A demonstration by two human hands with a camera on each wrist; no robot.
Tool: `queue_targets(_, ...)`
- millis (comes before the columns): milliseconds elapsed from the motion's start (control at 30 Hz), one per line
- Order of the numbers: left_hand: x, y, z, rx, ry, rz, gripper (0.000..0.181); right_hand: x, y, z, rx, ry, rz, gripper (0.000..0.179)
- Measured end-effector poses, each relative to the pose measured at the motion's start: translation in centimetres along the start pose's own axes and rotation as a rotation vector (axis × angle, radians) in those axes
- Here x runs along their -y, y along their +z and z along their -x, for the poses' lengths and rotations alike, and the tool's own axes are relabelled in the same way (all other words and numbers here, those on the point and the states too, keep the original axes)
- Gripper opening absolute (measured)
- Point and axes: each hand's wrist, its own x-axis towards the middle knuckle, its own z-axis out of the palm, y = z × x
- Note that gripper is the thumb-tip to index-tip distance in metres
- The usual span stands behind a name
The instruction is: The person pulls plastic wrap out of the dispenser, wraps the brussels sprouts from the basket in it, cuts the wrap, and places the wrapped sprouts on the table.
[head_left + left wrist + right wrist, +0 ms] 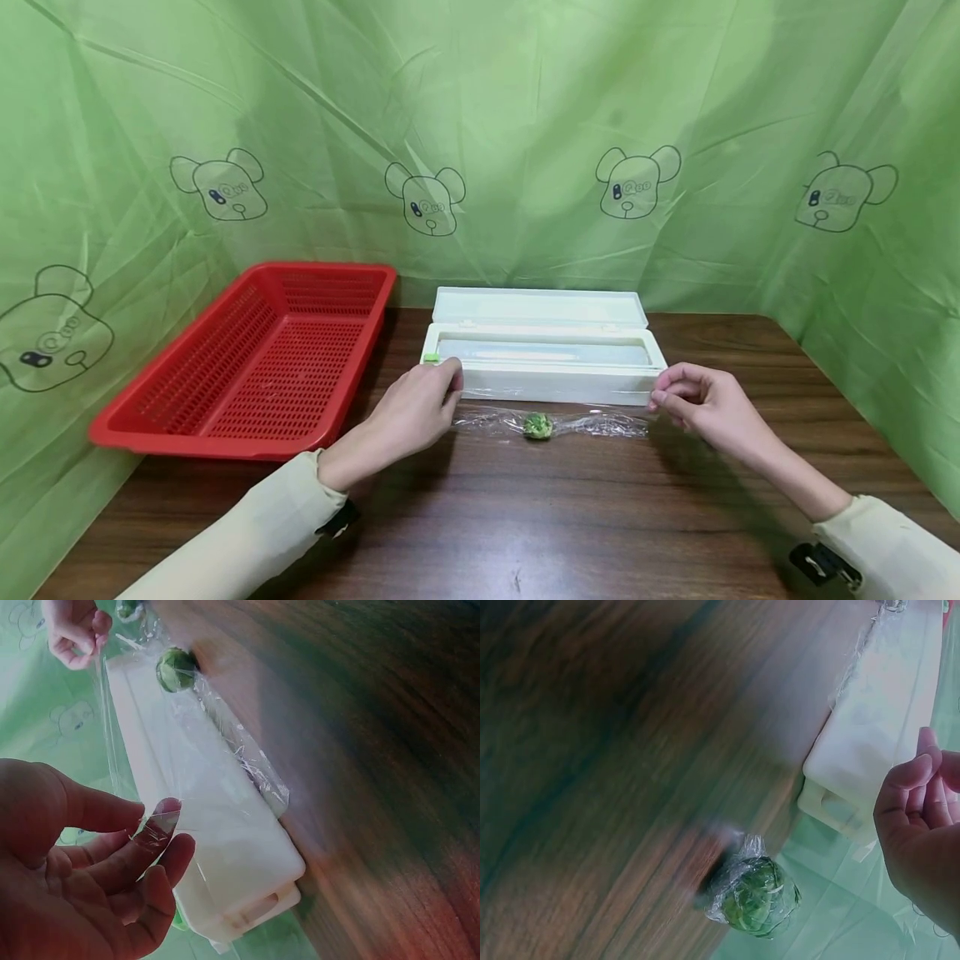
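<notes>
A white cling film dispenser (pixel 555 385) stands at the back of the table with its lid (pixel 536 307) tipped open. Between thumb and fingertips, my left hand (pixel 420 404) pinches clear cling film (pixel 157 821) at the dispenser's left front corner. My right hand (pixel 705 404) pinches the film's other end by the right front corner, so the sheet spans the front. Just before the box, a small round green vegetable (pixel 537 426) lies on the table with crumpled film around it. Another film-wrapped green ball (pixel 757 900) shows near the right hand, hidden in the head view.
A red perforated basket (pixel 300 367) sits on the left side of the brown wooden table (pixel 540 517). Behind and to both sides hangs a green cloth (pixel 525 100) printed with bear heads. A small green piece (pixel 431 357) sits at the dispenser's left end.
</notes>
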Motion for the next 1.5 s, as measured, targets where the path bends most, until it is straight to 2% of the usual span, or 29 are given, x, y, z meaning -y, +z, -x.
queue_targets(367, 0.1, 0.3, 0.0, 0.022, 0.022, 0.029, 0.019, 0.0, 0.1, 0.1, 0.016, 0.046, 0.030, 0.015)
queue_targets(633, 0.0, 0.3, 0.1, 0.144, -0.001, 0.059, 0.025, -0.5, 0.5, 0.1, 0.001, 0.024, 0.082, 0.010)
queue_targets(733, 0.0, 0.4, 0.0, 0.171, -0.009, 0.068, 0.026, -0.7, 0.6, 0.1, 0.004, 0.028, 0.052, 0.011)
queue_targets(900, 0.0, 0.5, 0.0, 0.190, -0.020, 0.073, 0.023, -0.8, 0.8, 0.0, 0.033, 0.079, -0.039, 0.013)
queue_targets(1233, 0.0, 0.6, 0.0, 0.231, -0.019, 0.062, 0.022, -1.0, 1.0, -0.2, 0.082, 0.125, -0.050, 0.013)
queue_targets(1500, 0.1, 1.2, -0.2, 0.255, -0.019, 0.058, 0.025, -1.3, 1.1, -0.4, 0.089, 0.107, 0.045, 0.008)
